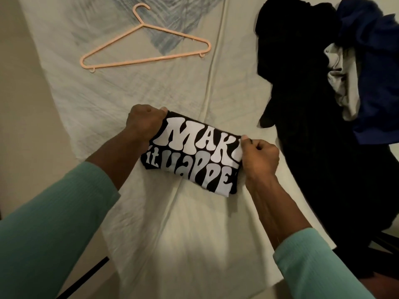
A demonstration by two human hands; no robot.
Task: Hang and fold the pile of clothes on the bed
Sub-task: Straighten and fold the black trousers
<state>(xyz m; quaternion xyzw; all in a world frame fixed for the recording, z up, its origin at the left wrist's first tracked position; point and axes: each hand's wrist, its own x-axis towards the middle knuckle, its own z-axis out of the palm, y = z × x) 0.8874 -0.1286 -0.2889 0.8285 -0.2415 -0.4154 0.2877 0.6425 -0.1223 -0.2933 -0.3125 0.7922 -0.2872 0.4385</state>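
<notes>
The job looks early to midway. One black T-shirt [194, 156] with white lettering is already folded down to a compact rectangle on the bed [194, 234], and it seems to be getting its last squaring-up rather than a new fold. The pink hanger [151, 61] lies bare on the sheet, so nothing in view has been hung yet. To the right of the hanger and well apart from it, the pile of clothes [313, 104] is unsorted: a large black garment sprawls toward the person, with a navy piece [377, 61] and a pale grey piece [343, 83] bunched on its far right side. By that reckoning, most of the folding and all of the hanging are left to do. The folded shirt sits on the person's side of the hanger, a clear stretch of sheet between them, tilted so its right end lies nearer the person. The left hand [143, 121] grips the shirt's corner closest to the hanger, with the thumb on top of the cloth and the fingers [149, 110] curled tight beside the edge. Whether they tuck under the fabric cannot be told. The right hand [260, 156] pinches the shirt's opposite upper corner, farther from the hanger, with the thumb pressing on the edge beside the lettering and the fingers [254, 145] closed narrow around the fold. Both hands hold cloth, and the printed face lies between them, apparently flat on the bed.
</notes>
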